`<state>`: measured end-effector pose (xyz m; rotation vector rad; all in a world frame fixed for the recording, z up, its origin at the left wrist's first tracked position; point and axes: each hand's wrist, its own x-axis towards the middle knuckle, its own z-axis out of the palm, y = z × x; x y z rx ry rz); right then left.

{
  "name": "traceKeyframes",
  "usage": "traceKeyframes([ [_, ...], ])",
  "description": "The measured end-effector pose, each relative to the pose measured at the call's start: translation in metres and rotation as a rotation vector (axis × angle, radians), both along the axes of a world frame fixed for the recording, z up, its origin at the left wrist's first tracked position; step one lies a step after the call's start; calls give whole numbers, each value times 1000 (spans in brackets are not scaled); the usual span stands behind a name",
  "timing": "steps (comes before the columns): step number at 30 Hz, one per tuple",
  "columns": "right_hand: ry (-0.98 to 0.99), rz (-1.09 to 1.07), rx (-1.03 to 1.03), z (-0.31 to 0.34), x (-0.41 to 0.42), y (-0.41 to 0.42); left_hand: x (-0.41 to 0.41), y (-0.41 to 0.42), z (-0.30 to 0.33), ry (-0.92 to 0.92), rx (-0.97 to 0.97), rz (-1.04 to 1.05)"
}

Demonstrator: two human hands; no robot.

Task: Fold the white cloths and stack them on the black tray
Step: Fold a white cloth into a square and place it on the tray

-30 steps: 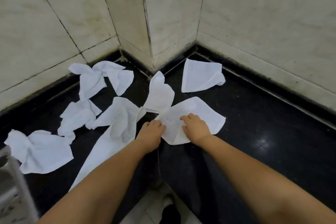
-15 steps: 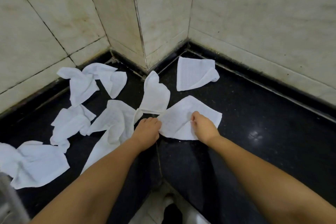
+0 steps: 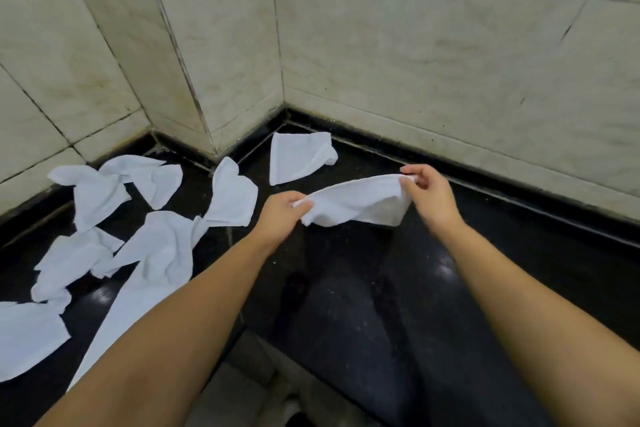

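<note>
White cloth [image 3: 356, 204] held up, sagging; other cloths [image 3: 159, 250] lie crumpled.

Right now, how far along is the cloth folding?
Done: nothing stacked; no tray in view. In hand: left hand and right hand pinch one white cloth above the floor. Left: loose cloths on the black floor, one near the wall.

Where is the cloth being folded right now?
In the head view, the white cloth hangs right of centre, pinched between the left hand and right hand, above the black surface.
</note>
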<state>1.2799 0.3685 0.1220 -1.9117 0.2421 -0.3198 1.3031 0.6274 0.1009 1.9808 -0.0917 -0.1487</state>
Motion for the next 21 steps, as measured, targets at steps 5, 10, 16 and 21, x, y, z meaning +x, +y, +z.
traceKeyframes([
  [5,37,29,25,14,-21,-55,-7,-30,16,176,-295,108],
  [10,33,-16,-57,26,-12,-80,7,-56,41,124,-268,120],
  [16,11,-22,3,37,-11,-85,18,-61,50,106,-307,57],
  [21,141,113,31,12,-44,-81,-6,-39,19,327,-354,-65],
])
